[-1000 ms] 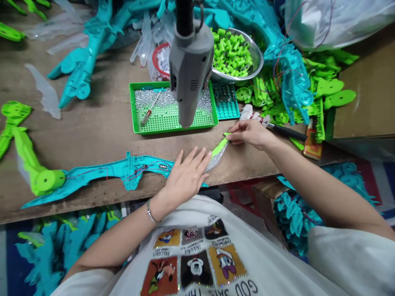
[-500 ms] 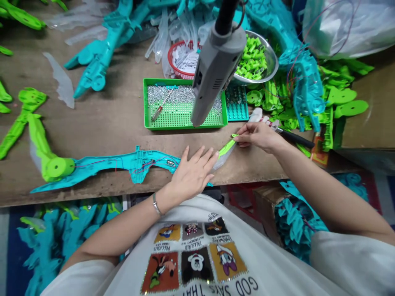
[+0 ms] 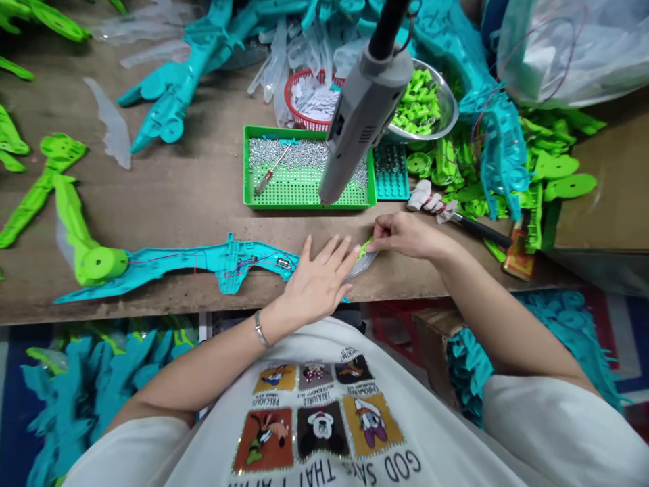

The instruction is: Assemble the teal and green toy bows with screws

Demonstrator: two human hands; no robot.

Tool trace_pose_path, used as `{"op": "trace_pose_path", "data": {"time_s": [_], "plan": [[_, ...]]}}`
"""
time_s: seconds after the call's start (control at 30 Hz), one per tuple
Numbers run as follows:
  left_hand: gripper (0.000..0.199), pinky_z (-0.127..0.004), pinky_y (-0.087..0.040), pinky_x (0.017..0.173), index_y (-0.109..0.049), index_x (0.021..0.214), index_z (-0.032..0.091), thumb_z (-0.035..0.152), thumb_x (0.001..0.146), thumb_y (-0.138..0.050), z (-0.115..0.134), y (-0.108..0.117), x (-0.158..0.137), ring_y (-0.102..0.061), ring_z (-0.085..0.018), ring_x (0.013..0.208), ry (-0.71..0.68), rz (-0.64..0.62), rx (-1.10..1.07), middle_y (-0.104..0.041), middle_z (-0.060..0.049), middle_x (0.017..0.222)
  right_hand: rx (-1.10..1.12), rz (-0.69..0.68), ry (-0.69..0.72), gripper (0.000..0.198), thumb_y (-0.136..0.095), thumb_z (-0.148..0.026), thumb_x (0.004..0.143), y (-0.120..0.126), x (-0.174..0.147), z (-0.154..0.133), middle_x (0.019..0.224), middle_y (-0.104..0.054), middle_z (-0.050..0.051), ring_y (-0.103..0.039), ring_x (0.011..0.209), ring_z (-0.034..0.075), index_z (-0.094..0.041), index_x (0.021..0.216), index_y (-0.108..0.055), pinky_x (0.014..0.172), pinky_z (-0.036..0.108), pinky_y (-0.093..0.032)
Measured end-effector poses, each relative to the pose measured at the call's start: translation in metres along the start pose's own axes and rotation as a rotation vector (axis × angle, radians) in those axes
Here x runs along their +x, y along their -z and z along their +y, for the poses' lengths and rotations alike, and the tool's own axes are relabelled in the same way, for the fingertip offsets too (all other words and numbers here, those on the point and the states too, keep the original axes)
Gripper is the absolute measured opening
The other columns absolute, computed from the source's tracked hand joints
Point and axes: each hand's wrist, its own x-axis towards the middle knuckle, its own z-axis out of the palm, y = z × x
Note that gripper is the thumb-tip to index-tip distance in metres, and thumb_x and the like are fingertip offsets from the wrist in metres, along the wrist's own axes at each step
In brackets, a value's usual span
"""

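Observation:
A long turquoise plastic toy bow half (image 3: 172, 261) lies along the table's front edge, with thin red wires and small metal parts in it. My left hand (image 3: 319, 279) rests flat over its right end, fingers spread, hiding what is beneath. At that end a lime-green plastic strip (image 3: 363, 251) lies along a translucent plastic blade (image 3: 361, 268). My right hand (image 3: 400, 235) pinches the strip's outer tip between thumb and fingers. A lime-green limb with a round hub (image 3: 104, 262) sits on the bow's left end.
A grey power screwdriver (image 3: 364, 115) hangs over a green tray (image 3: 309, 207) of screws. Behind are a red basket (image 3: 310, 123) and a steel bowl (image 3: 448, 111) of green parts. A black-handled tool (image 3: 481, 228) lies at right, near piled green and turquoise parts.
My right hand has moved left and slightly down along the green strip, closer to my left hand. My left hand stays flat on the bow. The whole view has shifted a little.

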Motion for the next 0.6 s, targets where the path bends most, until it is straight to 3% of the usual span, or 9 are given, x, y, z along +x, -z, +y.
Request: {"op": "trace_pose_path", "data": {"time_s": [0.13,0.23,0.33,0.43,0.5,0.6], "plan": [[0.083,-0.066,-0.012,0.123,-0.016,0.16,0.005,0.047,0.099,-0.052,-0.003,-0.001,-0.002,-0.015,-0.039,0.157,-0.051,0.1,-0.012,-0.02,-0.022,0.168,-0.06,-0.017,-0.015,0.037,-0.08,-0.051,0.065,0.004,0.002,-0.002,0.065,-0.063,0.0,-0.052,0.06,0.012,-0.019,0.069,-0.063,0.057,0.027,-0.038],[0.098,-0.06,-0.015,0.125,-0.005,0.16,0.003,0.057,0.095,-0.055,-0.007,0.0,-0.015,-0.013,-0.039,0.157,-0.105,0.279,-0.052,-0.024,-0.026,0.166,-0.051,-0.014,0.004,0.036,-0.08,-0.051,0.067,0.004,-0.002,-0.002,0.068,-0.065,0.001,-0.055,0.063,0.013,-0.019,0.073,-0.065,0.058,0.027,-0.041],[0.096,-0.051,-0.034,0.118,-0.004,0.16,0.012,0.056,0.094,-0.058,-0.014,-0.001,-0.043,-0.042,-0.033,0.146,-0.015,0.528,-0.124,-0.05,-0.023,0.151,-0.01,0.042,0.059,0.037,-0.079,-0.053,0.071,0.004,-0.011,-0.007,0.069,-0.066,0.002,-0.056,0.063,0.015,-0.02,0.072,-0.064,0.058,0.029,-0.042],[0.089,-0.047,-0.047,0.103,-0.016,0.157,0.02,0.051,0.09,-0.066,-0.021,-0.008,-0.071,-0.065,-0.03,0.118,0.09,0.715,-0.12,-0.068,-0.015,0.126,0.144,0.377,0.175,0.038,-0.08,-0.054,0.073,0.002,-0.018,-0.024,0.08,-0.067,0.003,-0.058,0.067,0.016,-0.022,0.088,-0.064,0.058,0.031,-0.044],[0.077,-0.045,-0.05,0.097,-0.03,0.152,0.02,0.05,0.09,-0.067,-0.023,-0.016,-0.08,-0.068,-0.028,0.109,0.068,0.706,-0.078,-0.071,-0.013,0.119,0.268,0.614,0.303,0.055,-0.087,-0.05,0.067,-0.003,-0.014,-0.04,0.102,-0.069,0.005,-0.063,0.081,0.018,-0.026,0.11,-0.061,0.064,0.031,-0.05],[0.054,-0.042,-0.048,0.1,-0.052,0.139,0.02,0.049,0.095,-0.062,-0.019,-0.025,-0.074,-0.066,-0.026,0.113,-0.047,0.532,-0.005,-0.071,-0.013,0.126,0.387,0.678,0.462,0.078,-0.091,-0.046,0.063,-0.015,0.003,-0.065,0.122,-0.064,0.005,-0.067,0.103,0.023,-0.033,0.128,-0.051,0.077,0.035,-0.058]]}}
